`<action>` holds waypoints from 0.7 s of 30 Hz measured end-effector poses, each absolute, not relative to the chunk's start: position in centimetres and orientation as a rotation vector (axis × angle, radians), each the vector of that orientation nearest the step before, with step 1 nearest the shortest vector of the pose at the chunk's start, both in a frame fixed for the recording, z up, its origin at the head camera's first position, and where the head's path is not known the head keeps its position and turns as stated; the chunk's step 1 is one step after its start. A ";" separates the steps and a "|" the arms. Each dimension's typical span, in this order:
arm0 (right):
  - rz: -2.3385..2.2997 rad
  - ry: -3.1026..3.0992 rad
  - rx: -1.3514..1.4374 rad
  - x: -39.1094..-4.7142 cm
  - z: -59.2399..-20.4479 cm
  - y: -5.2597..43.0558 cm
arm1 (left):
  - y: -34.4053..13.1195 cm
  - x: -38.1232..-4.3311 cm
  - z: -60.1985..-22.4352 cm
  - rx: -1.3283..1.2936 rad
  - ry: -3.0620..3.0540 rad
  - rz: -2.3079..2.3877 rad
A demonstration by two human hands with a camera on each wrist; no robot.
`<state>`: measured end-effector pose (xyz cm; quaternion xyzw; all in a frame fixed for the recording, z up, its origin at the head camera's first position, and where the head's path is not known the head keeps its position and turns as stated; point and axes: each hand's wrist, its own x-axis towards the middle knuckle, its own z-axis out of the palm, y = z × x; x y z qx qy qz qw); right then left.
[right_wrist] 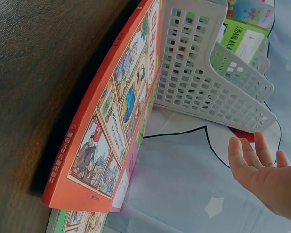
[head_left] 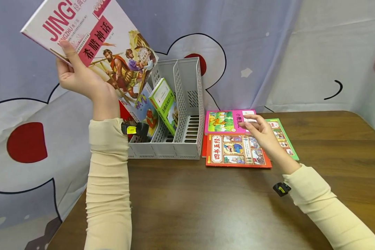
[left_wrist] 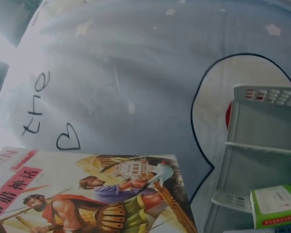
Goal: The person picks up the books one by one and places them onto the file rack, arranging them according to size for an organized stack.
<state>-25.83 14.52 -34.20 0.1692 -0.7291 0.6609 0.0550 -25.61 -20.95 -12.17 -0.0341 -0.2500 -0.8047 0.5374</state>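
My left hand (head_left: 81,74) grips a white picture-covered book (head_left: 118,52) by its lower left edge, thumb on the cover. The book is raised and tilted, overlapping the upper left of a grey file rack (head_left: 187,151) in the head view. In the left wrist view the book's cover (left_wrist: 106,199) fills the bottom, with warriors painted on it. My right hand (head_left: 262,133) hovers above a group of lying books, fingers loosely bent and holding nothing. Under it are a red-edged book (head_left: 237,152), a pink book (head_left: 220,121) and a green-edged book (head_left: 282,139).
In the rack a green book (head_left: 165,104) leans in a middle slot, beside a blue picture book (head_left: 150,118) further left. The rack and the lying books stand on a brown wooden table (head_left: 181,198). A patterned curtain (head_left: 253,52) hangs close behind them.
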 end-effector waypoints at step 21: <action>1.990 -2.239 0.481 -25.3 -34.2 13.9 | -22.9 -30.6 -15.0 0.055 -0.859 -1.790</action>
